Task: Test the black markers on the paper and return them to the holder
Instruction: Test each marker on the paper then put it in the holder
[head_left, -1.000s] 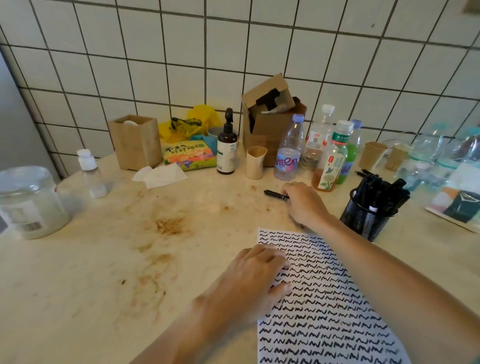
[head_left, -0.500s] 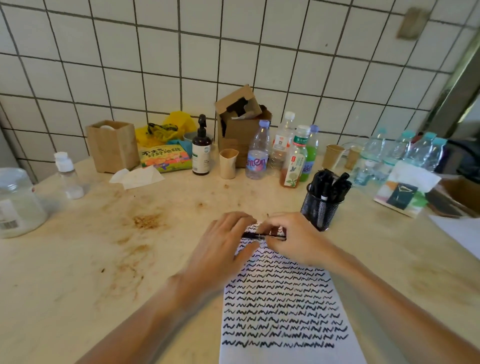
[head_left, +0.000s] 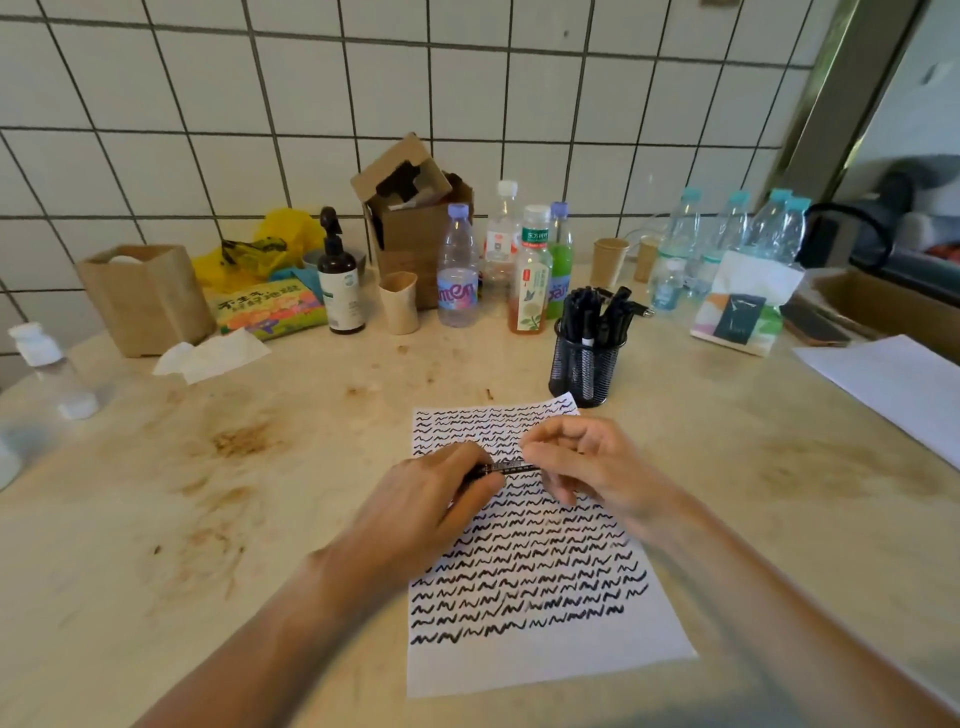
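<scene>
Both hands on one black marker, held level just above upper part of paper. Left hand grip curled round one end, right hand grip pinching other end. Mesh holder, full of markers, just beyond paper's far right corner on counter.

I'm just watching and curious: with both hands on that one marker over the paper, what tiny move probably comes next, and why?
Probably pulling the cap off. The left hand and right hand each grip one end of the marker held level above the paper, and no tip is showing yet, so it cannot write.
</scene>
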